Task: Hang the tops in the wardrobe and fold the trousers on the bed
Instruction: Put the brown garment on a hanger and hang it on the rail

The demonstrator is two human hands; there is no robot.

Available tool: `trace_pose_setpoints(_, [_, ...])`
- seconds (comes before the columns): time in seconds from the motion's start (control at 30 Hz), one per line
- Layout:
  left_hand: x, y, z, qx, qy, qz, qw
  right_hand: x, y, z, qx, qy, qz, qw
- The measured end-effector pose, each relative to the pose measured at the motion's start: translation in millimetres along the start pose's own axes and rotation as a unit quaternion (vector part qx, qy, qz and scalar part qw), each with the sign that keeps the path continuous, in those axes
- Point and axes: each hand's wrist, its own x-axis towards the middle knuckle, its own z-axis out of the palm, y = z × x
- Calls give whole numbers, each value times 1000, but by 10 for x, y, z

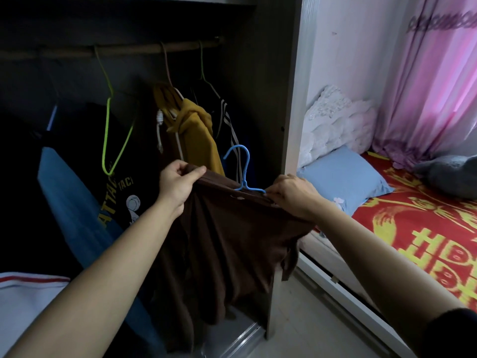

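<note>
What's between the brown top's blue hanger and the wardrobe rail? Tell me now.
Nothing blocks it outright. The mustard hoodie and striped dark garment hang just above the brown top's blue hanger; the rail is bare between the hoodie's hanger and the lime-green hanger.

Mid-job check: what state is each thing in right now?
brown top: on the blue hanger, not yet hung
blue hanger: hook free, off the rail
left hand: grips brown top
right hand: grips brown top at hanger's end
hoodie: hung on rail
wardrobe: open
</note>
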Motion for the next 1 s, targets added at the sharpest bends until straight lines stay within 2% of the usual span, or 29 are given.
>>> trace_pose_setpoints(0.07, [-24,-20,3,19,7,-1,1000,3,-7,28,41,-6,-3,999])
trace_pose_setpoints(0.13, [-84,-13,-1,38,-48,-14,998,5,-48,33,111,35,-23,993])
trace_pose_setpoints(0.23, [-96,117,-58,37,-107,-79,990,7,-112,22,189,97,-38,976])
trace_pose_setpoints(0.3, [-64,180,-106,99,-143,-65,983,24,-138,8,210,105,-32,971])
trace_pose_setpoints(0.43, [-146,159,-121,146,-286,-57,945,71,-187,-36,197,96,-27,975])
trace_pose_setpoints(0.5, [-162,71,-100,164,-274,1,948,74,-209,-59,168,108,-19,980])
trace_pose_setpoints(0.57, [-153,-7,-103,152,-239,23,959,71,-233,-98,155,103,-24,982])
trace_pose_setpoints(0.67, [-133,-82,-187,62,-211,-12,975,67,-210,-155,154,73,-38,985])
trace_pose_setpoints(0.8, [21,-84,-462,-30,-123,-36,991,30,-96,-215,174,50,-14,983])
trace_pose_setpoints(0.87, [82,-104,-543,7,-144,-27,989,45,-155,-239,226,77,-21,971])
trace_pose_setpoints(0.97, [97,-114,-553,174,-224,35,958,137,-382,-297,306,118,-46,944])
trace_pose_setpoints(1.0, [93,-114,-556,217,-224,61,948,173,-458,-322,317,117,-50,940])
